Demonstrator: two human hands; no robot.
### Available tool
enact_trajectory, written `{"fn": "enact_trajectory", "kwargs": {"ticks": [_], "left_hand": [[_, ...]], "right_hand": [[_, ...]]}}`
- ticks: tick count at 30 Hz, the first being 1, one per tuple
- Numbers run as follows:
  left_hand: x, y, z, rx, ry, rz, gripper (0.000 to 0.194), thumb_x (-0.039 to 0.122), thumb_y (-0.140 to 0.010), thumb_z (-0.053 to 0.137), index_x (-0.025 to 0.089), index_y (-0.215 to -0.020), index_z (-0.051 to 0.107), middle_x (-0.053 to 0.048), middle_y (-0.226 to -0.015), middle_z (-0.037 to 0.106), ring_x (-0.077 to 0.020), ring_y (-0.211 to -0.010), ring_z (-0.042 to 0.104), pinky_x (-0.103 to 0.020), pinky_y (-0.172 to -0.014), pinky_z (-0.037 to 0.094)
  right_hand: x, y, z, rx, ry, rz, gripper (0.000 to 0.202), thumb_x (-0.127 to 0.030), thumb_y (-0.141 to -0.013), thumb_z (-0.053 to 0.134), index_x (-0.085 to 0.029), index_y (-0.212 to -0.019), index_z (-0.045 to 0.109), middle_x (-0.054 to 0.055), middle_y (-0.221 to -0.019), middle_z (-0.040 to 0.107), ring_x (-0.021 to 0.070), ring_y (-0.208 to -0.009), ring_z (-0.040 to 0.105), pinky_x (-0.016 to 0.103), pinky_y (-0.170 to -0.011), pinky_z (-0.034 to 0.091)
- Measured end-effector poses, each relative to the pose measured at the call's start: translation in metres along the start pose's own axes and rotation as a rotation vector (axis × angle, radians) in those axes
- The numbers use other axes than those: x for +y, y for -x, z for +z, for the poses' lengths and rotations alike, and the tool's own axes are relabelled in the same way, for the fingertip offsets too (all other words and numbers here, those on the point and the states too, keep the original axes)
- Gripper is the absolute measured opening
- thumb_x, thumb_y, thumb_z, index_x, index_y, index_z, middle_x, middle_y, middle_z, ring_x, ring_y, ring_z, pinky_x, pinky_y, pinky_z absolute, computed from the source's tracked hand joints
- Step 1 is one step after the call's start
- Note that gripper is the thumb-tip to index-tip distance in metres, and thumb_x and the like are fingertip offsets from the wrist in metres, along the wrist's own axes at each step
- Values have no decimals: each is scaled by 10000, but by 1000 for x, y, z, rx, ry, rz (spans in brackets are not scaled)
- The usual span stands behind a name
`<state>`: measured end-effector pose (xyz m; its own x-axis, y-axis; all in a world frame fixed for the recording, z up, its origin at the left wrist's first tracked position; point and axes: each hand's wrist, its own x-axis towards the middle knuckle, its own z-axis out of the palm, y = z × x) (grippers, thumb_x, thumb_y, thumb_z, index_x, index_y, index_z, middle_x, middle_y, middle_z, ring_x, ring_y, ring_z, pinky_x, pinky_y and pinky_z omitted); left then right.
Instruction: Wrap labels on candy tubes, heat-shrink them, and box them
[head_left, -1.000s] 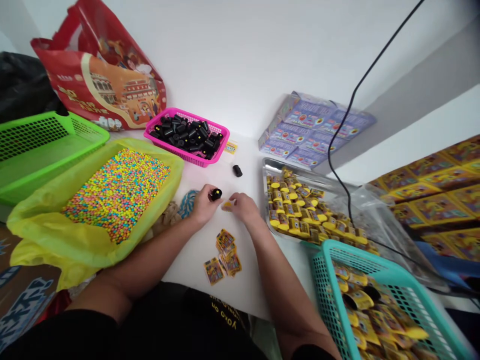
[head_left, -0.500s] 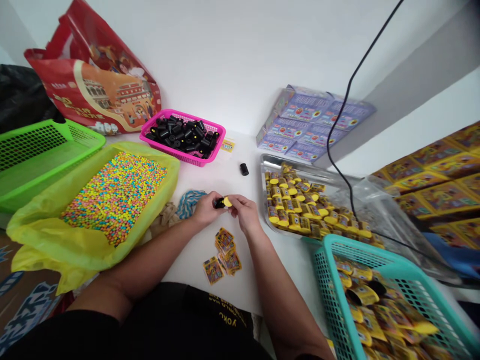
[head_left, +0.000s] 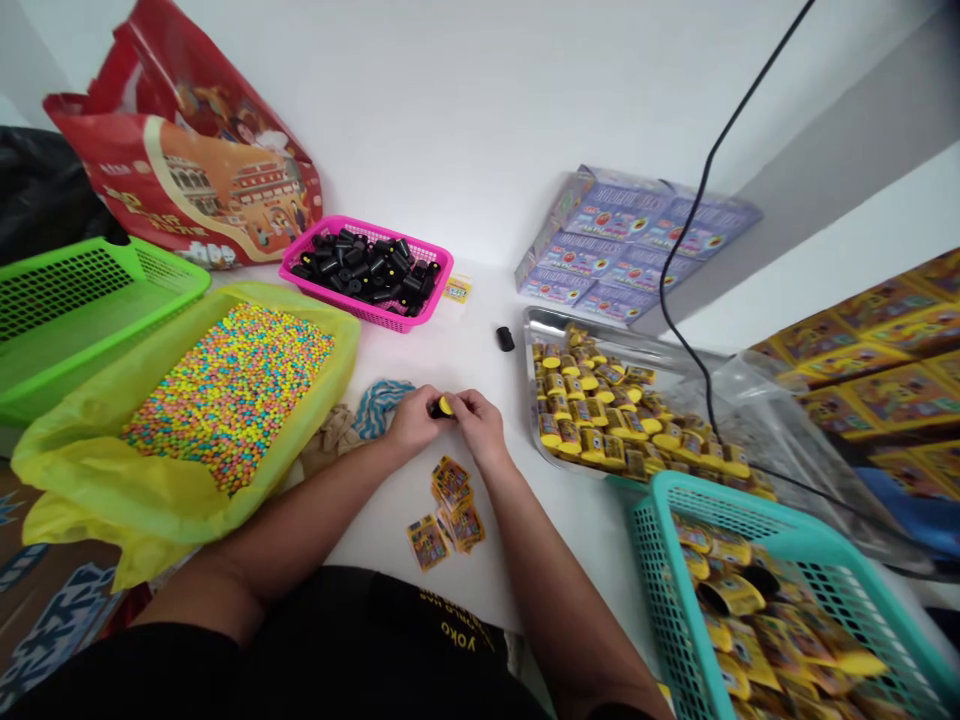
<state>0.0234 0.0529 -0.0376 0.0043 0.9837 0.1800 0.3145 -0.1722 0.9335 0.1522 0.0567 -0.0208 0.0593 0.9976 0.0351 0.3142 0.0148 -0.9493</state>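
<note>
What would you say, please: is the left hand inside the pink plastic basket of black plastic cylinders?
No, the left hand holds a black cylinder beside the right hand, apart from the pink basket.

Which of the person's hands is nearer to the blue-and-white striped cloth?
Left. The left hand is immediately beside the striped cloth; the right hand is farther to the right, beyond the left hand.

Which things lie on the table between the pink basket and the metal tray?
In the head view: a loose black cylinder, near the metal tray, and a yellow card beside the pink basket.
</note>
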Motion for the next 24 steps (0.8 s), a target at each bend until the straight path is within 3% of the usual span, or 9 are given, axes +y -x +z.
{"fn": "enact_trajectory", "kwargs": {"ticks": [3, 7, 10, 13, 18, 20, 24], "left_hand": [[1, 3, 3, 24, -23, 29, 254, 223, -599, 784, 187, -738, 574, 45, -674, 549, -117, -633, 501, -247, -619, 398], [9, 1, -9, -39, -70, 129, 302, 298, -637, 804, 198, -840, 604, 6, -795, 604, -139, -682, 542, -256, -644, 417], [13, -9, -34, -38, -259, 160, 393, 441, -652, 812, 214, -910, 620, -28, -857, 629, -182, -752, 584, -271, -681, 417], [6, -21, -58, -35, -498, 54, 349, 449, -681, 800, 214, -858, 612, -43, -752, 627, -225, -754, 605, -278, -671, 389], [-9, -31, -66, -214, -673, 34, 157, 321, -841, 633, 221, -722, 610, -50, -658, 613, -237, -708, 619, -284, -652, 369], [-3, -28, -62, -168, -682, 33, 131, 294, -877, 580, 217, -779, 620, -53, -691, 617, -229, -719, 617, -284, -658, 375], [21, -12, -45, 84, -571, 104, 199, 384, -919, 528, 196, -897, 590, -107, -915, 642, -230, -874, 617, -298, -723, 413]], "right_hand": [[-4, 2, 0, -89, -42, 59, 361, -564, -739, 622, -222, -631, 581, -41, -547, 543, 138, -534, 483, 265, -514, 372], [-4, -1, -5, -73, -351, 245, 327, -495, -659, 721, -224, -643, 539, -74, -461, 466, 97, -390, 368, 247, -389, 254], [-2, -7, -15, -39, -447, 300, 345, -494, -631, 735, -216, -655, 533, -50, -464, 510, 109, -392, 446, 230, -366, 257], [1, -13, -24, 8, -500, 319, 360, -497, -614, 742, -203, -670, 541, -28, -488, 549, 114, -395, 494, 217, -349, 277], [4, -15, -26, -12, -516, 356, 376, -493, -603, 765, -197, -673, 544, -27, -461, 539, 121, -396, 526, 204, -337, 273], [2, -13, -25, -19, -503, 335, 384, -504, -613, 769, -200, -668, 541, -27, -446, 537, 125, -402, 529, 208, -347, 282], [-4, -7, -19, 18, -507, 236, 386, -503, -622, 779, -202, -656, 540, -29, -467, 565, 115, -404, 514, 214, -371, 297]]}}
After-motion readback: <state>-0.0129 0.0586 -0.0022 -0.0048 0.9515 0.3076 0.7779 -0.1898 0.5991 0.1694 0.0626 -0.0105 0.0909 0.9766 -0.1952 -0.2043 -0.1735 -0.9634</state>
